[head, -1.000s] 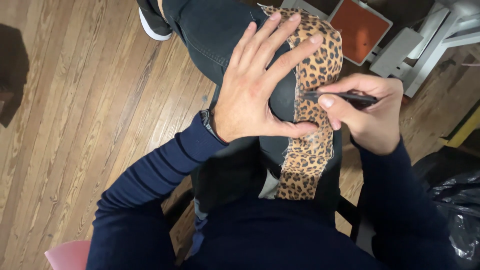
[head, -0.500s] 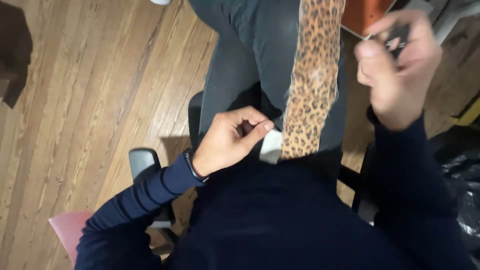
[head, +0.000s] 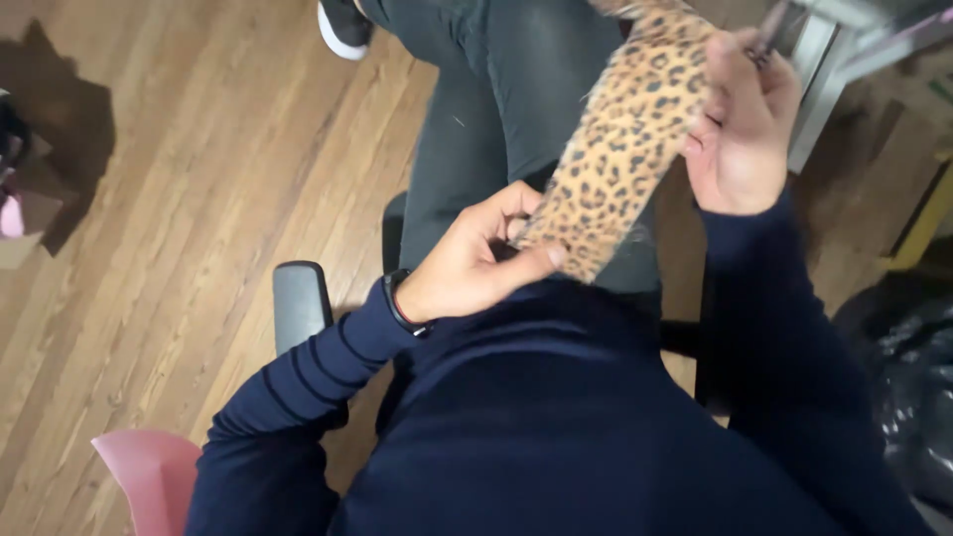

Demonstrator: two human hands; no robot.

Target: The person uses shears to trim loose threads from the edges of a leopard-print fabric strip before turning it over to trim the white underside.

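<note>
A long strip of leopard-print fabric [head: 620, 139] stretches over my lap, slanting from near my chest up to the top right. My left hand [head: 476, 260] pinches its near end between thumb and fingers, just above my dark blue sweater. My right hand [head: 740, 124] grips the far end, raised off my grey-trousered leg [head: 486, 119]. A thin dark pen [head: 766, 35] pokes out of the top of that same hand. A dark band sits on my left wrist.
I sit on a chair with a black armrest [head: 301, 303] at my left. Wooden floorboards [head: 179, 248] run to the left. A pink object [head: 154, 476] lies bottom left, a black plastic bag [head: 908, 397] at the right, white metal legs [head: 824, 69] top right.
My left hand left the flat fabric on my leg and now pinches its near end. My right hand lifted the far end and pen upward, pulling the strip taut.
</note>
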